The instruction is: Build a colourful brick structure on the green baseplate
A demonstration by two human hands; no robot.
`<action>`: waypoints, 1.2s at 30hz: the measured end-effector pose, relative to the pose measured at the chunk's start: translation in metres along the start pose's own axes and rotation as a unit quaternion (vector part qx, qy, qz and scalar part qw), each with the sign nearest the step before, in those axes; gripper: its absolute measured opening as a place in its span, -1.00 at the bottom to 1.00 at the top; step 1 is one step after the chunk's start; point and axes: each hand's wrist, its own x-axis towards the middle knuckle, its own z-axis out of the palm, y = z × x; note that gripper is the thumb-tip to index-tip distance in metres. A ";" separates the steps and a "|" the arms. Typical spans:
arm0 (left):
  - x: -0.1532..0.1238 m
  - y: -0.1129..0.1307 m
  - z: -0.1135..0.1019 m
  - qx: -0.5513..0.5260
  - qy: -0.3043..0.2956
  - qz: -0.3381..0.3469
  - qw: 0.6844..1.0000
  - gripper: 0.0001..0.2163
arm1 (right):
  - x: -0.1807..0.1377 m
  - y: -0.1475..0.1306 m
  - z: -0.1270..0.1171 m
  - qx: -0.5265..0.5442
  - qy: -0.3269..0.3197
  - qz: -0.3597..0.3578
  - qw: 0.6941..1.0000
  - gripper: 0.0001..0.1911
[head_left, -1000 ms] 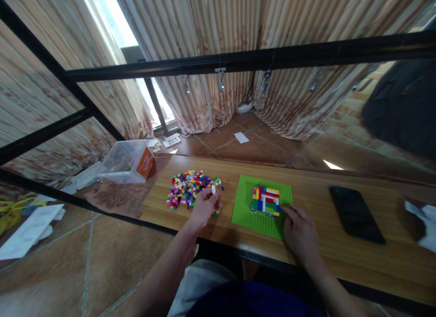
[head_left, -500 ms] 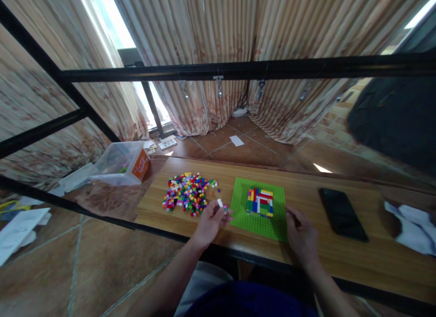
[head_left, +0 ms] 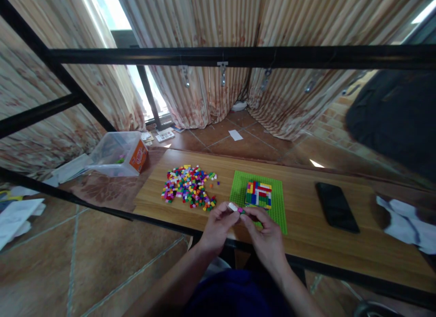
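Observation:
My left hand [head_left: 218, 224] pinches a white toy brick [head_left: 233, 207] between thumb and fingers, just left of the green baseplate. Close against it, my right hand [head_left: 264, 228] has its fingertips closed on a small magenta brick [head_left: 240, 210], with a bit of green beside it. Whether these bricks are joined, I cannot tell. On the green baseplate [head_left: 279, 208] stands a square build of coloured bricks [head_left: 259, 194] in red, yellow, blue, green and white. My right hand covers the near part of the plate. A heap of loose bricks [head_left: 189, 187] lies to the left.
The wooden table [head_left: 303, 249] also carries a black phone [head_left: 336, 207] and crumpled white paper [head_left: 407, 221] at the right. A clear plastic box [head_left: 117, 153] with an orange label sits beyond the left end. A black metal bar [head_left: 204, 56] crosses in front of the curtains.
My right hand has left the baseplate's right edge and moved left to meet my left hand. My left hand, still holding the white brick, has shifted slightly right. The view has tilted slightly.

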 end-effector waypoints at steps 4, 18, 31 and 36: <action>-0.001 0.002 0.000 0.011 -0.011 0.011 1.000 -0.79 | 0.001 -0.003 0.001 0.020 0.009 0.004 1.000 -0.79; 0.003 -0.001 -0.004 0.065 -0.021 0.027 0.997 -0.77 | 0.006 0.013 -0.004 0.094 0.028 0.072 0.993 -0.79; 0.005 -0.041 -0.038 0.258 -0.020 0.075 0.963 -0.89 | 0.100 0.051 -0.029 -0.193 0.058 -0.054 0.978 -0.70; 0.007 -0.043 -0.043 0.261 -0.047 0.078 0.961 -0.88 | 0.109 0.068 -0.017 -0.274 0.067 -0.088 0.955 -0.64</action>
